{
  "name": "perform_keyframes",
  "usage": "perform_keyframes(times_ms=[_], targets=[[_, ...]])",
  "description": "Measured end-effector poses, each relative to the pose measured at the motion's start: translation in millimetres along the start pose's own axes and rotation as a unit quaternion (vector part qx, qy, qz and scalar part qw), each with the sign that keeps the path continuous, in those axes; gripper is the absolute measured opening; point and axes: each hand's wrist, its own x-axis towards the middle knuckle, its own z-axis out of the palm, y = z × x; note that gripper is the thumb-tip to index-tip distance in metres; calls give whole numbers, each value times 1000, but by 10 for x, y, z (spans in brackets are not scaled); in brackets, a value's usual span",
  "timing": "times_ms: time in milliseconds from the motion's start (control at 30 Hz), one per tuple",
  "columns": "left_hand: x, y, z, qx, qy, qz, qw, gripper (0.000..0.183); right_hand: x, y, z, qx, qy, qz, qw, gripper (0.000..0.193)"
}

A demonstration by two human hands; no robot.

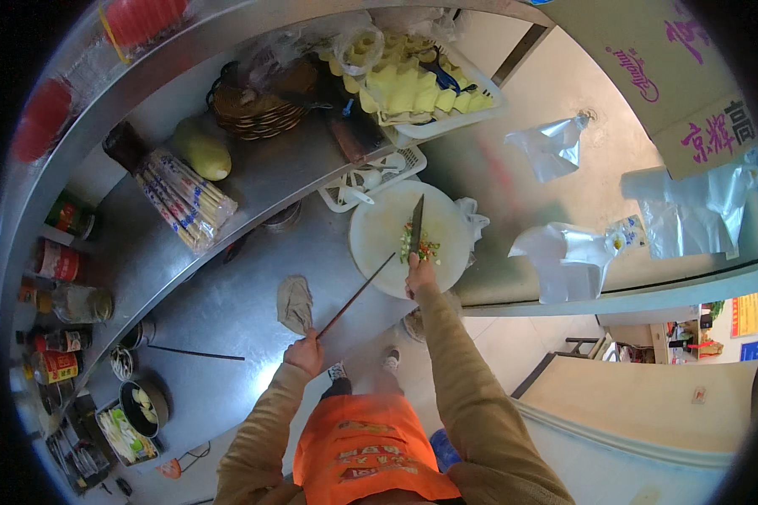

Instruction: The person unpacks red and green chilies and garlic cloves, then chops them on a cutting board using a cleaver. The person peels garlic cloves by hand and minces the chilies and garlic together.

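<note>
A round white cutting board (370, 240) lies on the metal counter. My right hand (420, 276) grips a knife (417, 220), its dark blade pointing away from me over the board. Small chopped green, red and pale pieces (429, 250) lie around the blade. In my closed left hand (305, 354) is a long thin dark stick (354, 297), slanting up and right, its tip near the board's left edge. A crumpled beige cloth (295, 304) lies just beyond that hand.
Another dark stick (196, 353) lies further left, near a pot (162, 408) and a tray of cut vegetables (126, 438). Packed chopsticks (184, 198), a melon-like vegetable (203, 150) and a wicker basket (257, 109) occupy the raised shelf. Plastic bags (564, 261) hang at the right.
</note>
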Motion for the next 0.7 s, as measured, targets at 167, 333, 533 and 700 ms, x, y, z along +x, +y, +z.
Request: perform_keyframes(times_ms=[167,333,533,700], targets=[[-20,-17,-44,6,-41,-44,998,26,160,298,168,-211,155,-203,943,54],[-14,-53,-107,-3,-18,-32,999,28,139,86,-6,-121,51,-111,985,50],[-44,-63,-110,-15,-10,-59,998,29,-182,44,245,-83,39,-30,995,57],[-235,-126,-60,4,-13,-55,998,25,-59,295,102,-106,45,-12,993,56]])
